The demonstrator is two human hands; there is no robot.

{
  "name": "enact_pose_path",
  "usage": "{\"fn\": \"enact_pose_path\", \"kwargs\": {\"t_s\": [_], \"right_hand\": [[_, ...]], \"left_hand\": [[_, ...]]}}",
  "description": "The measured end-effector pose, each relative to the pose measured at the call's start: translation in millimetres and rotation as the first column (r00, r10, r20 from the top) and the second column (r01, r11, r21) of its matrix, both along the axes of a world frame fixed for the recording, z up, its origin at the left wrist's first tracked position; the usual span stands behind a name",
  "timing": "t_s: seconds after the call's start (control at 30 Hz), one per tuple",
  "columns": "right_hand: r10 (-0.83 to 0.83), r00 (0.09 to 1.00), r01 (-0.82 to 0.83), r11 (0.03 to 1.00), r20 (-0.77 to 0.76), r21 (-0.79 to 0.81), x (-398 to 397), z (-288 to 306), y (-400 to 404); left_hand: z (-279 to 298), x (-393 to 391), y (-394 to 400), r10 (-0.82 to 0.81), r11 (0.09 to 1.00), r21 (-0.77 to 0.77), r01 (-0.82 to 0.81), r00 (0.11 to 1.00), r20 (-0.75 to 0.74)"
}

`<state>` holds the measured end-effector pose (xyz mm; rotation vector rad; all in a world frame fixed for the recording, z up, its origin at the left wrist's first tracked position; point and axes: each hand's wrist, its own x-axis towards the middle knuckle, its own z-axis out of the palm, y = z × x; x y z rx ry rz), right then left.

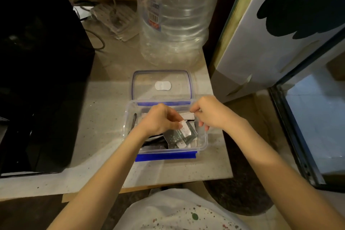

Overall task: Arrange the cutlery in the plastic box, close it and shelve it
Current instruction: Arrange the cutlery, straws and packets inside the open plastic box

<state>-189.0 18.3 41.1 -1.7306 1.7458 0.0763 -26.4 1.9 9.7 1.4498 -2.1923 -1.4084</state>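
Note:
A clear plastic box (202,143) with blue clips stands open on the counter in front of me. Its clear lid (161,85), edged in blue with a white patch in the middle, lies flat just behind it. Inside the box lie dark wrapped cutlery packets (179,136) with white labels and some black pieces (153,139). My left hand (158,119) reaches into the box and pinches the white end of one packet. My right hand (209,111) hovers over the box's right side, thumb and forefinger pinched on a white strip at the far edge.
A large empty clear water bottle (173,15) stands behind the lid. A black appliance (37,71) fills the left side. A power strip with cables (110,15) lies at the back left. A white board (280,33) leans at the right, beyond the counter edge (220,176).

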Motion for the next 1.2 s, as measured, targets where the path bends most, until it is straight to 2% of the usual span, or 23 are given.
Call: {"fn": "enact_pose_path", "kwargs": {"t_s": [0.1,0.17,0.23,0.33,0.4,0.5,0.77,1.0,1.2], "right_hand": [[-0.023,0.998,0.024,0.999,0.051,-0.031,-2.5,6.5,5.7],[0.013,0.999,-0.012,0.999,0.034,-0.052,-1.1,6.6,10.5],[0.089,0.993,-0.097,0.990,-0.078,-0.106,1.6,1.9,15.4],[0.255,0.908,-0.340,0.912,-0.333,-0.230,6.4,-9.5,20.6],[0.317,0.863,-0.436,0.862,-0.394,-0.260,9.2,-16.0,21.9],[0.380,0.831,-0.504,0.824,-0.405,-0.261,12.7,-24.2,21.1],[0.444,0.817,-0.544,0.806,-0.367,-0.235,12.6,-35.2,19.6],[0.409,0.889,-0.453,0.854,-0.207,-0.255,6.6,-29.2,22.1],[0.272,0.958,-0.251,0.949,0.092,-0.190,-0.6,-12.7,22.3]], "left_hand": [[-12.1,-18.9,1.8,-0.019,0.999,-0.031,0.020,1.000,0.017],[-18.1,-28.3,4.7,-0.011,0.999,-0.047,0.011,1.000,0.014],[-21.9,-32.7,6.8,-0.013,0.998,-0.060,0.013,1.000,-0.009],[-22.7,-25.5,6.6,-0.007,0.997,-0.083,0.004,0.999,-0.036],[-23.6,-13.3,6.6,0.035,0.994,-0.099,-0.041,0.998,-0.052],[-24.6,7.3,10.3,0.074,0.984,-0.164,-0.075,0.997,-0.009],[-28.9,24.0,19.7,-0.002,0.960,-0.270,0.076,0.965,0.262],[-29.4,20.4,24.2,-0.006,0.944,-0.314,0.096,0.961,0.277],[-31.9,20.7,24.0,-0.016,0.940,-0.328,0.090,0.975,0.220]]}}
